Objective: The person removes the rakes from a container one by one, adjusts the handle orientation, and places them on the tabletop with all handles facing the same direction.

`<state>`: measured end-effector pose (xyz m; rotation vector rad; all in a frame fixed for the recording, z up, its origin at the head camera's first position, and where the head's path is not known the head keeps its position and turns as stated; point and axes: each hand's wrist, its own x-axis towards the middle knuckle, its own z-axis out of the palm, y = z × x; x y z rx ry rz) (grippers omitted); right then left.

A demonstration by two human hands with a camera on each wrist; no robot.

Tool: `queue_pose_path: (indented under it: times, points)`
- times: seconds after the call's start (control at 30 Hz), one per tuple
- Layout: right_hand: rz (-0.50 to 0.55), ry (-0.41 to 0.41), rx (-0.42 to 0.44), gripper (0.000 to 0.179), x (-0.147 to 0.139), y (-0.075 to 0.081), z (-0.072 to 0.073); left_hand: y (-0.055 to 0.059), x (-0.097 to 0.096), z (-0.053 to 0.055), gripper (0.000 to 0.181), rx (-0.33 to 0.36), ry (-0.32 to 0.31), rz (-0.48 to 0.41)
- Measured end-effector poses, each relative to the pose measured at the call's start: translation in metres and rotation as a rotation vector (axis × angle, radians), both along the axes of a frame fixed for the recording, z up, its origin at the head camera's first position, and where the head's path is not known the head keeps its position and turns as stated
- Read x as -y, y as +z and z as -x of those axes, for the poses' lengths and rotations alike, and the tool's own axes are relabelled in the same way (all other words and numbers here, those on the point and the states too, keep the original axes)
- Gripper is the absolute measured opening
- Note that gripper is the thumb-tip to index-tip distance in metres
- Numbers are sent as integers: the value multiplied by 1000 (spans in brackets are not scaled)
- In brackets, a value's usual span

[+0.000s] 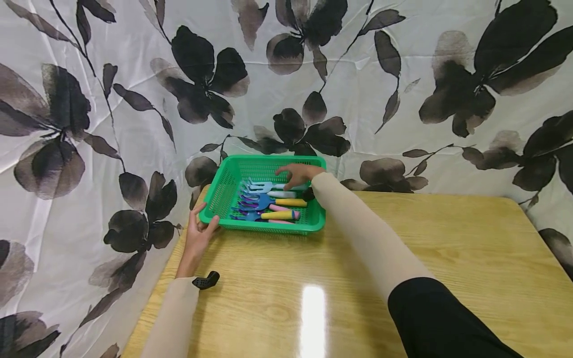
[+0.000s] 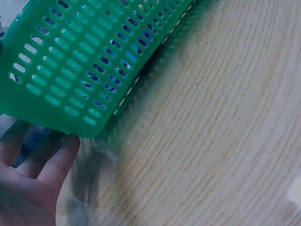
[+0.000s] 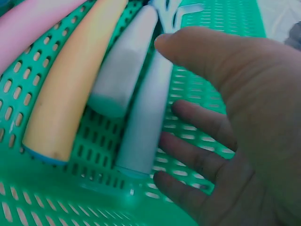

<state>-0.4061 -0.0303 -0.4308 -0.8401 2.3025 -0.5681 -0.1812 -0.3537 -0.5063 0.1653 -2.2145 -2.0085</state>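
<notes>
A green perforated plastic basket (image 1: 264, 225) holds several small garden hand forks. Two-toned ones have blue heads and yellow handles (image 1: 291, 202); others show pink handles (image 3: 35, 28) or light grey-blue handles (image 3: 146, 122). My right hand (image 1: 302, 174) reaches over the basket's back right part. In the right wrist view, its thumb and spread fingers lie on either side of the outermost grey-blue handle, without closing round it. My left hand (image 1: 199, 238) rests at the basket's front left corner, its straight fingers touching the rim (image 2: 51, 127).
The basket stands at the back left of a wooden table (image 1: 447, 248), close to a white cloth with dark flowers (image 1: 380, 114) hanging behind and on the left. The table's left edge runs beside my left arm. A bright reflection lies on the tabletop.
</notes>
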Motion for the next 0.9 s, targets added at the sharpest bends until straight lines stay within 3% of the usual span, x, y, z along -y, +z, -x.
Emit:
queue_pose_path:
  times: [0.27,0.37,0.57,0.9]
  points:
    - [-64,-4,-62,60,6,-14,-3,22,-12,-9,73,31,-2,19]
    - [-60,-12,-77,57,8,-14,-3,17,-9,-6,72,25,0,9]
    - [-76,-46,-28,47,12,-15,1,-1,-3,4,70,-4,22,1]
    - [-64,-33,2,42,13,-22,7,-4,-3,3,69,-25,36,29]
